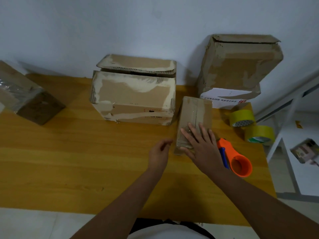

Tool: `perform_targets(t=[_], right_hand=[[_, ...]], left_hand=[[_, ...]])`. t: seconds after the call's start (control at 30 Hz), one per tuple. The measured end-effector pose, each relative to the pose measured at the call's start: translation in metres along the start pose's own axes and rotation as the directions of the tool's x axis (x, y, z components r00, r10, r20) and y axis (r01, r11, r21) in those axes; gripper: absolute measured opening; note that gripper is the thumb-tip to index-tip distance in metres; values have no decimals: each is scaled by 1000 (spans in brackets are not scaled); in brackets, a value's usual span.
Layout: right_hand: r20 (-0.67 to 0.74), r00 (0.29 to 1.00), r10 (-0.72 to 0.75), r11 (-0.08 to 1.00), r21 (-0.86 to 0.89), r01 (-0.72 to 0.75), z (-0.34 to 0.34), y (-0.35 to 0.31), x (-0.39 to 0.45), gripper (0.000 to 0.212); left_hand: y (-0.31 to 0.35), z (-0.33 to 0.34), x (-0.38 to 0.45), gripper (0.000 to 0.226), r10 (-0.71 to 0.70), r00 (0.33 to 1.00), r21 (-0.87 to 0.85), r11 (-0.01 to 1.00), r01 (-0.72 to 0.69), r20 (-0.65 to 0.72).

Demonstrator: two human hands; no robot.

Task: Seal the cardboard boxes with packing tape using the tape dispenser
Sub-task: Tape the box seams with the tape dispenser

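A small narrow cardboard box [196, 111] lies on the wooden table [69, 152], with clear tape along its top seam. My right hand [202, 144] presses flat on the near end of that box, fingers spread. My left hand [159, 152] hovers just left of the box with loosely curled fingers and holds nothing. An orange tape dispenser [238, 161] with a blue part lies on the table right of my right hand, with no roll in it. Two yellow tape rolls [241, 118] [259, 135] sit at the table's right edge.
A large worn box [134, 94] with its top flap ajar stands behind the small box. Another worn box [238, 66] sits at the back right against the wall. A tape-wrapped box [25, 97] rests at the far left. White shelving [293, 126] stands right of the table.
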State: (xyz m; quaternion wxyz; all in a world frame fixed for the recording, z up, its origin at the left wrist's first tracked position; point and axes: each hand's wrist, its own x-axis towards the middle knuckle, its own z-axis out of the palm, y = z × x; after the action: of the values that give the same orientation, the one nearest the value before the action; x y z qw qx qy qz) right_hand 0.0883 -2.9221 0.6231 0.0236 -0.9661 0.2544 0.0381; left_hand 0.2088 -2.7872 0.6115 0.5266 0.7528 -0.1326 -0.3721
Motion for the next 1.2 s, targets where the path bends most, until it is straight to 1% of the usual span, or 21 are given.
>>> perform_targets(t=[0.07, 0.13, 0.2, 0.23, 0.33, 0.47, 0.53, 0.6, 0.67, 0.73, 0.77, 0.8, 0.87, 0.9, 0.93, 1.0, 1.03, 1.1, 1.13, 1.2], right_hand=[[0, 1000, -5, 1000, 4, 5, 1, 0, 0, 67], [-2, 1000, -1, 1000, 6, 1, 2, 0, 0, 66], [1, 1000, 16, 1000, 13, -16, 2, 0, 1, 66], [5, 1000, 21, 1000, 19, -21, 2, 0, 2, 66], [22, 999, 23, 1000, 19, -23, 2, 0, 2, 66], [31, 999, 41, 999, 29, -42, 1, -1, 3, 66], [34, 999, 39, 999, 18, -40, 0, -2, 3, 67], [46, 998, 41, 999, 12, -41, -3, -1, 4, 67], [57, 997, 45, 998, 35, -47, -5, -4, 3, 67], [85, 995, 48, 995, 81, -55, -4, -20, -2, 70], [98, 994, 50, 992, 114, -61, -4, -30, -6, 72], [117, 992, 53, 983, 166, -72, -5, -40, -10, 71], [160, 986, 55, 952, 289, -100, -8, -50, -19, 67], [166, 985, 43, 935, 342, -99, -11, -49, -23, 63], [159, 987, 28, 910, 406, -91, -17, -45, -25, 59], [91, 994, 54, 816, 569, -96, -33, -31, -25, 53], [44, 993, 112, 780, 616, -115, -42, -21, -22, 52], [5, 972, 235, 770, 609, -189, -54, 1, -9, 54], [24, 963, 269, 768, 598, -229, -59, 12, -1, 55], [132, 947, 293, 728, 612, -310, -63, 31, 13, 58]], left_hand=[[2, 0, -13, 36, 106, 989, 131, 984, -119, 104], [4, 11, -20, 48, 167, 971, 304, 929, -213, 171], [7, 19, -24, 60, 163, 964, 419, 875, -241, 212], [9, 19, -25, 66, 148, 959, 444, 862, -245, 242], [16, 12, -21, 78, 63, 935, 433, 874, -221, 349], [20, 16, -12, 87, 23, 925, 364, 915, -172, 379], [21, 9, -9, 88, 22, 903, 331, 926, -179, 428], [22, -5, -3, 84, 13, 892, 340, 922, -186, 452], [23, -21, 2, 78, 40, 900, 385, 895, -226, 435], [23, -33, 2, 79, 137, 882, 388, 859, -332, 452], [24, -39, 3, 80, 188, 856, 392, 827, -403, 482], [24, -46, 5, 79, 232, 823, 420, 769, -481, 518], [24, -60, 14, 78, 274, 758, 528, 578, -621, 592], [26, -65, 18, 78, 268, 734, 569, 488, -662, 624], [28, -69, 20, 77, 247, 716, 594, 421, -686, 652], [33, -72, 23, 75, 207, 695, 608, 358, -709, 688], [36, -74, 23, 73, 204, 688, 608, 343, -716, 696], [40, -76, 22, 70, 211, 686, 618, 309, -723, 697], [41, -78, 21, 70, 211, 695, 636, 287, -716, 688], [44, -80, 16, 82, 199, 734, 698, 229, -679, 649]])
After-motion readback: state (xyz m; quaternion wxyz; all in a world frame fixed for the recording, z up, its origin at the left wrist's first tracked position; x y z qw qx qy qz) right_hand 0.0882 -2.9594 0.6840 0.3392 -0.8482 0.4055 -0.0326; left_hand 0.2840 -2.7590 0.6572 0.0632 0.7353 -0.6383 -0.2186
